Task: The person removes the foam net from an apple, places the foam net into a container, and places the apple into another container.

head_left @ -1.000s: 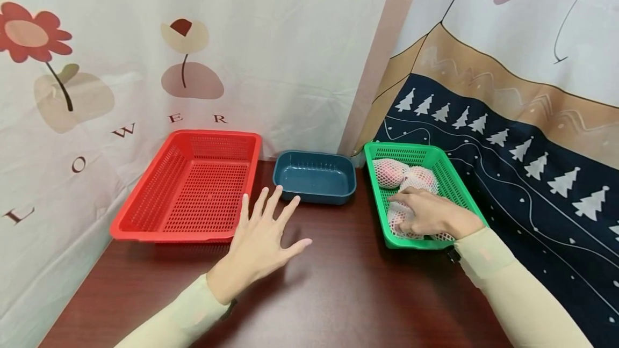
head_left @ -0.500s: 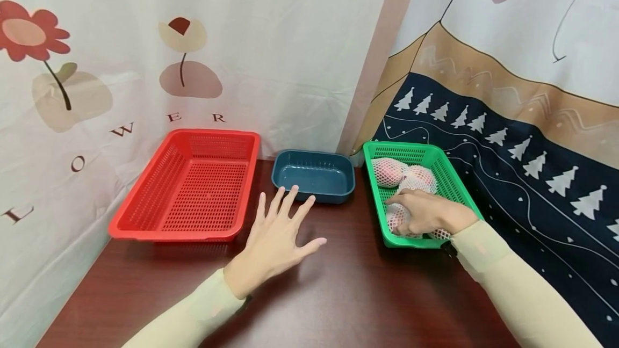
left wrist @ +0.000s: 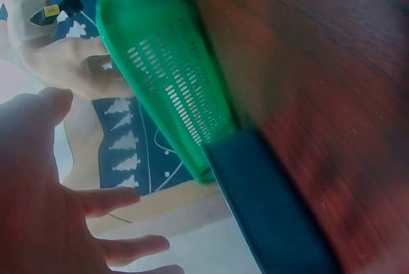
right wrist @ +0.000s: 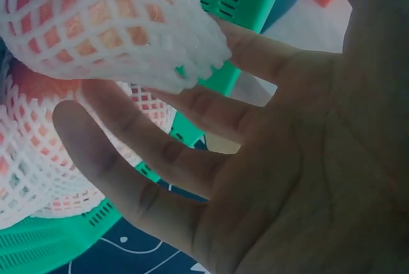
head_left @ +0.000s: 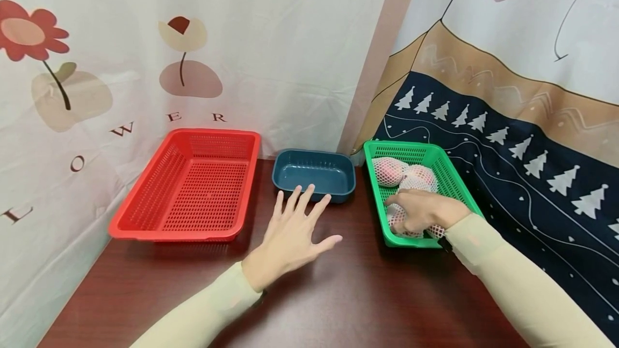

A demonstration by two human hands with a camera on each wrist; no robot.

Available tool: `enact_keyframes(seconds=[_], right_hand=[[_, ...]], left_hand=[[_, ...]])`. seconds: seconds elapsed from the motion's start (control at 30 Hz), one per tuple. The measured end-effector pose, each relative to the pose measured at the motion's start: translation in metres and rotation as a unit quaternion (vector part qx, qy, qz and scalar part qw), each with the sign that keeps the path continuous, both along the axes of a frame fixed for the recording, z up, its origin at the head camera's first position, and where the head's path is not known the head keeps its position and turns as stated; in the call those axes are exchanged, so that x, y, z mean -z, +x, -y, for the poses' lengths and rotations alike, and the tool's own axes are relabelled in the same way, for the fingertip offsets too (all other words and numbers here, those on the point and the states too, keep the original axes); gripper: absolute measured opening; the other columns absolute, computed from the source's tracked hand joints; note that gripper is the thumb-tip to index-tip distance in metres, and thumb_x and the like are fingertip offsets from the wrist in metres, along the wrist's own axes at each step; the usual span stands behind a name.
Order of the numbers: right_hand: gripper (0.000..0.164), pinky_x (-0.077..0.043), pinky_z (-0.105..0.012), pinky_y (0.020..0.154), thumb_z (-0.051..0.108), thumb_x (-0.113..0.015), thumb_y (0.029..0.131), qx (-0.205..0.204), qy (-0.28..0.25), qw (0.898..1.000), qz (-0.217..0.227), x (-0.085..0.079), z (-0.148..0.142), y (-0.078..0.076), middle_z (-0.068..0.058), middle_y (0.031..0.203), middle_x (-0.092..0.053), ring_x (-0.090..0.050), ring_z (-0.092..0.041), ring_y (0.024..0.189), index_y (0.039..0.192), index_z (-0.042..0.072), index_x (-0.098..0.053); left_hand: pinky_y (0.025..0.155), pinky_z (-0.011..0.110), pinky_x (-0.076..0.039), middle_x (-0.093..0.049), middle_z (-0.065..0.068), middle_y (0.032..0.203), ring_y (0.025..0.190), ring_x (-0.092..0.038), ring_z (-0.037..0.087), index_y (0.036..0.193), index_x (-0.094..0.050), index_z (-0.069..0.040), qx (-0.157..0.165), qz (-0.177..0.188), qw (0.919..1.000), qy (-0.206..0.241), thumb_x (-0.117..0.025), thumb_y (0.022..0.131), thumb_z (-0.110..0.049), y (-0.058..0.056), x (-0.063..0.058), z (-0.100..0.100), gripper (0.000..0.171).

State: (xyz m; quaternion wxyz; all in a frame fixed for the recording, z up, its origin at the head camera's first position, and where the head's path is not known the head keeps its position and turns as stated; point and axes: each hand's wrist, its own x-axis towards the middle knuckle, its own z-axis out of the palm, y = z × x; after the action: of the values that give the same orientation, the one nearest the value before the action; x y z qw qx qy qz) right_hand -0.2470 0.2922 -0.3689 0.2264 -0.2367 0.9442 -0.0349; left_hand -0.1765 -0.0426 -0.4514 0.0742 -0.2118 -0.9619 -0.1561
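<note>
Gripping a netted fruit [right wrist: 112, 28] with the right hand [head_left: 427, 211], fingers curled and knuckles up, inside a green basket [head_left: 411, 242] at two o'clock on the table [head_left: 367, 289]. Held at about eight o'clock within that basket, with other netted fruits [head_left: 388, 171] close by at eleven, twelve and five o'clock. Holding nothing in the left hand [head_left: 291, 232], spread wide with straight fingers, back upward, just below the middle of the table and pointing toward one o'clock. Cannot tell from above how high over the table. Can see a blue tray [head_left: 314, 176] at twelve o'clock, between the green basket and a red basket [head_left: 208, 195] at ten. Hung behind with a flower-printed white curtain [head_left: 285, 42], and from one to three o'clock with a dark tree-patterned cloth [head_left: 483, 162].
</note>
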Motion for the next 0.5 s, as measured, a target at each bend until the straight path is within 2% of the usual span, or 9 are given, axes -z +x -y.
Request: enact_keyframes(seconds=[0.17,0.4,0.5], right_hand=[[0.068,-0.056,-0.068,0.124,0.02,-0.083,0.094,0.01,0.009,1.0,0.011,-0.001,0.004,0.0,-0.018,0.156,-0.072,-0.067,-0.034,0.128,0.159,0.007,-0.068],[0.068,-0.061,-0.052,0.106,0.015,-0.082,0.091,0.005,0.021,0.999,0.025,0.0,0.004,-0.001,-0.016,0.146,-0.07,-0.063,-0.029,0.114,0.158,0.008,-0.069],[0.067,-0.061,-0.051,0.105,0.017,-0.083,0.093,0.002,0.024,0.999,0.035,0.0,0.005,-0.003,-0.014,0.143,-0.071,-0.062,-0.028,0.114,0.158,0.007,-0.068]], left_hand=[[0.143,0.077,-0.021,-0.038,0.011,0.191,0.178,-0.034,0.046,0.18,-0.046,-0.036,0.012,0.002,0.9999,0.008,-0.059,0.103,-0.087,-0.003,0.0,-0.009,0.094],[0.143,0.077,-0.022,-0.037,0.01,0.191,0.178,-0.034,0.044,0.18,-0.045,-0.037,0.023,0.008,0.9996,0.013,-0.057,0.103,-0.088,-0.006,0.001,-0.021,0.093],[0.144,0.076,-0.022,-0.036,0.01,0.192,0.178,-0.034,0.044,0.18,-0.045,-0.037,0.028,0.01,0.9994,0.016,-0.057,0.103,-0.088,-0.006,0.001,-0.026,0.093]])
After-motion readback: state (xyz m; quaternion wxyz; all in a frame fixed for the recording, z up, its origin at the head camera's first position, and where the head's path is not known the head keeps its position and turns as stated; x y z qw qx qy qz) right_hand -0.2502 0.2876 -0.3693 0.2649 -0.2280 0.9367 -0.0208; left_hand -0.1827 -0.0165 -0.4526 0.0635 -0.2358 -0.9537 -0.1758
